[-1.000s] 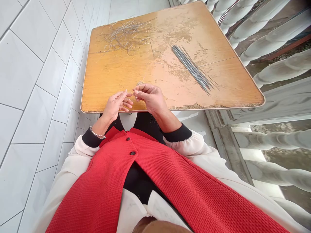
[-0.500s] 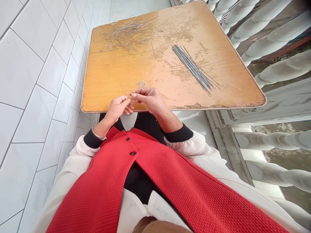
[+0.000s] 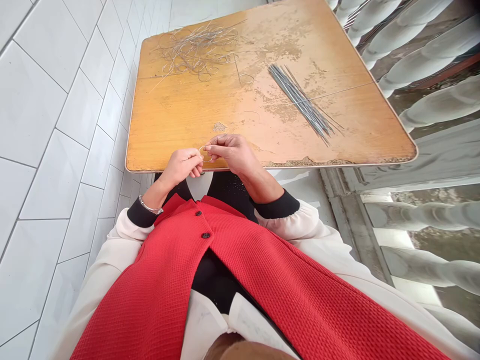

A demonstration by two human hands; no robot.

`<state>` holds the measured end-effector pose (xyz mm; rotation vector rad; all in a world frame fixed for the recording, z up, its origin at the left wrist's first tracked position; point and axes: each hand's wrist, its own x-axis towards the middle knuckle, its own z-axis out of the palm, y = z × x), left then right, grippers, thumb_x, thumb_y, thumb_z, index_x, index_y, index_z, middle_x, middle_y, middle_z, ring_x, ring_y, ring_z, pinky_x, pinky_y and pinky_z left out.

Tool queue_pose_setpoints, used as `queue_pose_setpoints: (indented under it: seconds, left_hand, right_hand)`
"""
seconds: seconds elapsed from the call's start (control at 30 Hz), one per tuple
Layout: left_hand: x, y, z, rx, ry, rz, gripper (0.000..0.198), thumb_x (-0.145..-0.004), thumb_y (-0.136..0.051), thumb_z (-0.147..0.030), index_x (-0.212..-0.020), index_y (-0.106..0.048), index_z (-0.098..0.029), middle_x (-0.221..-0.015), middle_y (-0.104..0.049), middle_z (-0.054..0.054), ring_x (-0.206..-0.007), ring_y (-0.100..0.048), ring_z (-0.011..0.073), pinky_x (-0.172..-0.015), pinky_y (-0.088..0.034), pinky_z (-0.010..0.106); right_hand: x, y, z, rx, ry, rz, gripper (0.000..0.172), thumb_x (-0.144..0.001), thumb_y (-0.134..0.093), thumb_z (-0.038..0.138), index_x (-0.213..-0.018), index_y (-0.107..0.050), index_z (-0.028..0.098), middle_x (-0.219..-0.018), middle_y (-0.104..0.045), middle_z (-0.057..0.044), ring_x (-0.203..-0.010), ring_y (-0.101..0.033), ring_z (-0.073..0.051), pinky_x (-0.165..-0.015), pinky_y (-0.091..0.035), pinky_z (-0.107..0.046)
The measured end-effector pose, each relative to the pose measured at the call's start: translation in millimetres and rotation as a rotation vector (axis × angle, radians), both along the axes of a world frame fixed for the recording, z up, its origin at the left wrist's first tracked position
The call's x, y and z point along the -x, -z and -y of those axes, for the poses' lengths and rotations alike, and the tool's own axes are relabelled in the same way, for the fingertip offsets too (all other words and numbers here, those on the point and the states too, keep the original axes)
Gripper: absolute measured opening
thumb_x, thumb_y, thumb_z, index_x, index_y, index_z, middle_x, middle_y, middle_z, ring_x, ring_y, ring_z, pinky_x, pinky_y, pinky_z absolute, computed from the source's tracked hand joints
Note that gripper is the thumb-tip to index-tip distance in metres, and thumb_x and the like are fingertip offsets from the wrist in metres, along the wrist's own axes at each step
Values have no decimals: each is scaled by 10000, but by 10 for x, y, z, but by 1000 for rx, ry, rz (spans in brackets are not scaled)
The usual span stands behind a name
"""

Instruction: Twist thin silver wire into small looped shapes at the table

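Note:
Both of my hands meet over the front edge of the worn wooden table (image 3: 168,115). A small loop of thin wire (image 3: 200,148) shows between their fingertips. My left hand (image 3: 182,165) pinches one side of the loop, its fingers curled. With thumb and forefinger, my right hand (image 3: 236,154) grips the other side. Farther right lies a bundle of straight grey wires (image 3: 300,105). One long thin wire (image 3: 345,90) runs across that bundle toward the table's right edge; whether it joins the loop I cannot tell.
A tangled heap of curled wire (image 3: 198,47) covers the table's back left. Near my hands is a chipped patch (image 3: 219,126) in the tabletop. White tiled wall (image 3: 48,100) rises on the left, and a white balustrade (image 3: 431,55) borders the right.
The wire loop between my fingers now shows more plainly. My hands keep nearly the same place and grip. The view has shifted slightly.

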<state>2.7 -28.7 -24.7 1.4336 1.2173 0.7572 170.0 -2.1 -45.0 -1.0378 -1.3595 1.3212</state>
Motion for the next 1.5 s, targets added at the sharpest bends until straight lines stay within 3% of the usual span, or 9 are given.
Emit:
queue_pose_setpoints:
  seconds: [0.17,0.3,0.4,0.7,0.83,1.07,1.3,1.5]
  left_hand:
    - [11,10,8,45,13,47,234,-906,-544,-154,-677,-592,-152,-562,-642,-25,-462,-620,59,-455,-475,151]
    - [-14,21,15,28,-69,119,140,-904,-658,-259,-818,-626,-153,-647,-660,-37,-503,-635,54,-472,-491,152]
    - [-30,11,13,9,-145,149,131,-893,-676,-209,-791,-616,-151,-641,-643,-47,-498,-622,41,-490,-497,147]
    - [-74,144,16,-52,-301,201,183,-892,-672,-227,-744,-587,-162,-614,-654,-52,-506,-624,41,-525,-530,151]
    - [-84,187,25,-60,-320,178,187,-890,-674,-241,-744,-585,-165,-611,-647,-58,-505,-631,41,-514,-527,146]
    - [-72,194,28,-64,-313,166,188,-885,-665,-219,-725,-581,-162,-586,-640,-57,-490,-628,45,-480,-504,141]
    - [-89,148,29,-50,-318,174,187,-883,-661,-175,-713,-585,-155,-571,-634,-58,-469,-620,44,-456,-497,136]
    - [-36,112,1,-88,-311,137,194,-888,-645,-153,-704,-586,-160,-565,-626,-59,-469,-617,43,-460,-498,134]
  right_hand:
    - [-40,-14,-15,24,-53,-35,255,-623,-850,363,-602,-689,166,-570,-616,10,-484,-526,-78,-508,-423,-233]
    - [-64,-16,-34,23,-142,18,294,-625,-877,405,-604,-693,176,-530,-611,16,-487,-530,-86,-488,-414,-221]
    - [-68,-14,-29,38,-167,26,295,-647,-883,394,-618,-697,167,-562,-631,4,-494,-533,-82,-490,-415,-219]
    - [-96,8,1,51,14,-174,307,-650,-889,378,-816,-733,173,-749,-706,-3,-504,-525,-55,-519,-470,-224]
    - [-93,-34,9,-9,99,-186,313,-698,-847,463,-824,-742,196,-818,-752,-23,-522,-530,-64,-527,-488,-227]
    - [-85,-129,55,-36,142,-195,248,-788,-785,438,-838,-732,201,-880,-750,-29,-574,-583,-69,-577,-519,-227]
    - [-70,-144,53,-34,156,-193,299,-867,-732,469,-767,-667,195,-760,-688,-6,-604,-606,-77,-574,-516,-199]
    - [-107,-151,5,-24,86,-200,268,-883,-724,360,-706,-638,179,-643,-617,20,-494,-529,-56,-495,-461,-182]
